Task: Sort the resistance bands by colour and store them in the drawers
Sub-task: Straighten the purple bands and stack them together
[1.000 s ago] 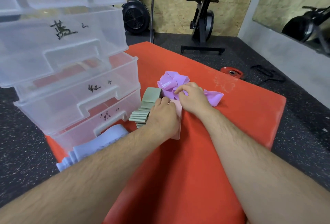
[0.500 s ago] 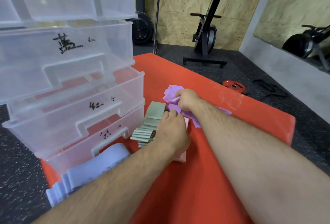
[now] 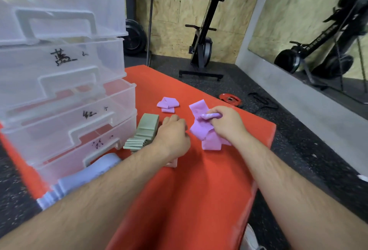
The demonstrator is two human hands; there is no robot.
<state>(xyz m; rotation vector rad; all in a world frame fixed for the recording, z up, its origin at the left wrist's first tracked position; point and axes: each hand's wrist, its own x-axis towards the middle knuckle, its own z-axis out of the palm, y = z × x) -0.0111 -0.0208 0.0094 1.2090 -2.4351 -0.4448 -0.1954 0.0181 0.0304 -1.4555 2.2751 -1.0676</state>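
Pulling purple band (image 3: 200,130) rightward, away from folded band (image 3: 167,104), with right hand (image 3: 225,124) fingers clamped on it low over mat (image 3: 189,200), left hand (image 3: 173,132) curled by green stack (image 3: 147,128), grip unclear; purple sorting under way, drawers (image 3: 59,126) seemingly unfilled

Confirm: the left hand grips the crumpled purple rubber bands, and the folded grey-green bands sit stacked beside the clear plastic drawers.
Wrong hand: the head view shows the right hand gripping the crumpled purple rubber bands. The rest stands.
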